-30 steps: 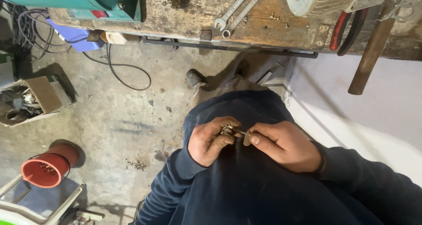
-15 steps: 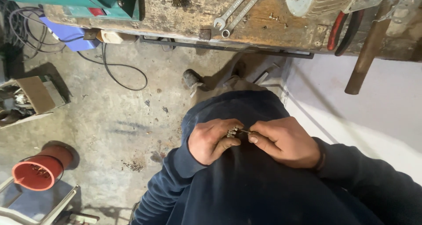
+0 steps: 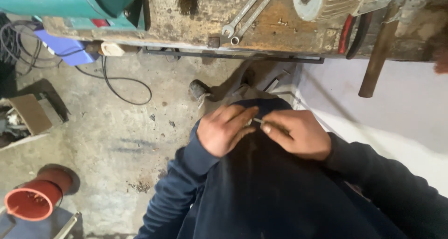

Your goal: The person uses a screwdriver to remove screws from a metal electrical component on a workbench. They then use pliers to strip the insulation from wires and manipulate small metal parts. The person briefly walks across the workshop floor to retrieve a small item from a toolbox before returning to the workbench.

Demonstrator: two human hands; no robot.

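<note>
Two hands meet over a dark blue jumper in the head view, close to the chest. The left hand [image 3: 226, 129] is curled, its fingers folded round a small metal part [image 3: 257, 121], of which only a thin pale sliver shows between the two hands; its shape cannot be told. The right hand [image 3: 294, 134] pinches the same part from the other side with thumb and fingertips, so both hands are closed on it.

Above them runs the worn wooden desk [image 3: 196, 15], its edge chipped and stained. Two spanners [image 3: 249, 12] lie crossed on it, silver and slim. Left of them sits a green machine [image 3: 74, 3] with a small red patch low on its side. Right of the spanners stands a round grey motor end [image 3: 317, 1], and a brown wooden handle [image 3: 375, 61] hangs down past the desk edge over a white sheet [image 3: 401, 113].

On the concrete floor [image 3: 116, 145] a black cable [image 3: 121, 87] loops, a cardboard box [image 3: 28, 115] lies at the left edge, and a red round plug [image 3: 32, 199] sits at the lower left.
</note>
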